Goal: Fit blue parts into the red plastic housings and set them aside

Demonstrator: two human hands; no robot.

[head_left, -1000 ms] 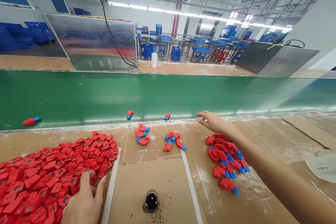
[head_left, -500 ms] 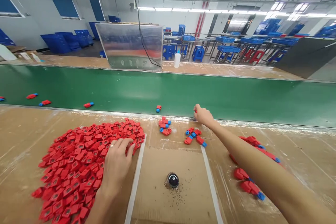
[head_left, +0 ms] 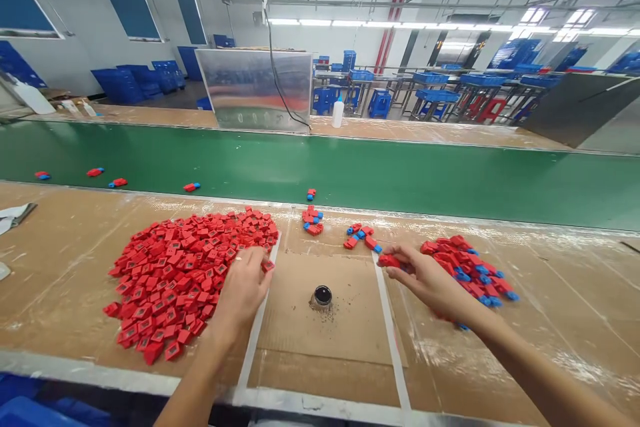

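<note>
- Since the earlier frame, the right hand (head_left: 433,283) has drawn back from the belt's edge to the bench top, and the left hand (head_left: 243,290) has slid off the top of the heap to its right edge.
- The right hand's thumb and fingers are closed on a red plastic piece (head_left: 389,261), which lies at the fingertips, left of the palm, its long axis running roughly sideways. The right hand is far nearer to it than the left.
- The left hand's fingers curl down beside a small red piece (head_left: 268,265). It touches the fingertips, but I cannot tell whether it is gripped.
- A heap of red plastic pieces (head_left: 185,277) fills the bench left of centre, and the left hand is against it.
- A looser heap of red-and-blue pieces (head_left: 467,267) lies just right of the right hand.
- Between the hands, a black-topped jar (head_left: 323,297) stands on a cardboard sheet (head_left: 320,333).
- Red-and-blue pieces lie scattered on the green conveyor belt (head_left: 320,173), mostly toward the left.
</note>
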